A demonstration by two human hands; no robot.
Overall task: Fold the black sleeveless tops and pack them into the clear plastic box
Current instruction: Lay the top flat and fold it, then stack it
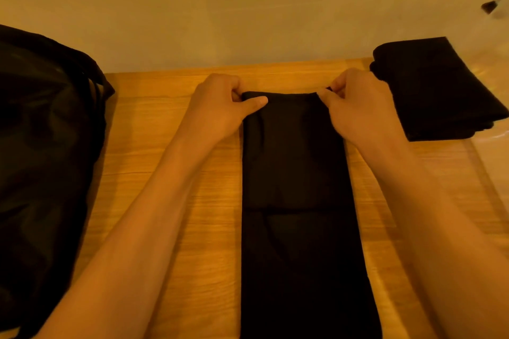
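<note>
- A black sleeveless top [297, 201] lies in the middle of the wooden table [165, 201], folded into a long, narrow strip that runs from the near edge toward the far one. The cloth is matte and soft, with a faint crosswise crease about halfway along.
- The left hand [217, 110] pinches the strip's far left corner: the thumb lies flat on top of the cloth and the fingers are curled under the edge.
- The right hand [360, 110] pinches the far right corner in the same way, thumb on top, fingers bent around the hem.
- The table is warm orange-brown with a straight grain running left to right and a smooth, slightly shiny finish.
- At the left, a loose heap of black garments [41, 159] lies rumpled, with straps trailing at its far side.
- At the far right, a neat stack of folded tops [435, 88], rectangular with rounded folds, rests in the clear plastic box [493, 162], whose glossy walls are hard to make out.
- Beyond the table stands a plain, pale wall [248, 8].
</note>
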